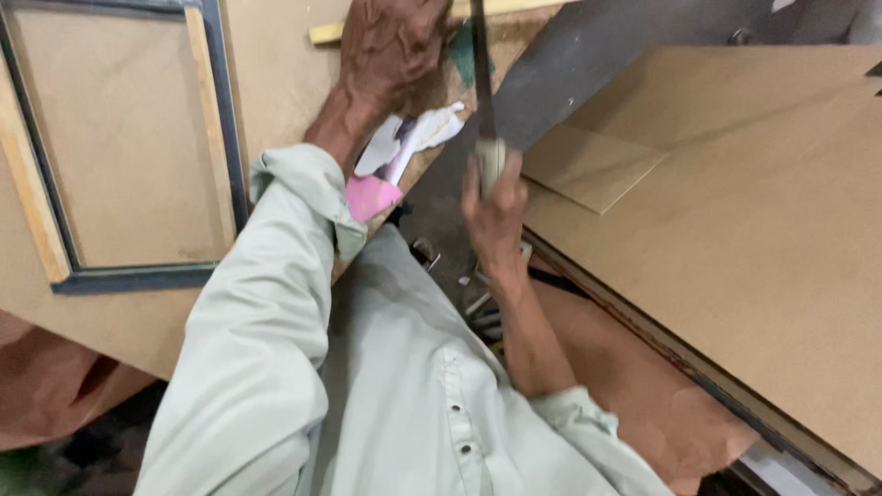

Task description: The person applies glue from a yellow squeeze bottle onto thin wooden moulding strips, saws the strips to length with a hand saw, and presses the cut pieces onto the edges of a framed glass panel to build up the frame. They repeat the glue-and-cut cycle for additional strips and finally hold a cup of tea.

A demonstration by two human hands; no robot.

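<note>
Pale green sleeves (276, 367) are filling the foreground as I am pressing my left hand (390, 46), fingers together, flat on a brown board (276, 83). My right hand (496, 207) is clamping a saw's pale handle (490, 161), its dark blade (481, 64) rising upright beside smooth fibreboard sheets (735, 230).

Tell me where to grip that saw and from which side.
Grip the saw by its pale handle, at the blade's near end, where the right hand already wraps it. Come from below, toward the body: the blade runs away upward, and the left hand presses the board beside it.
</note>
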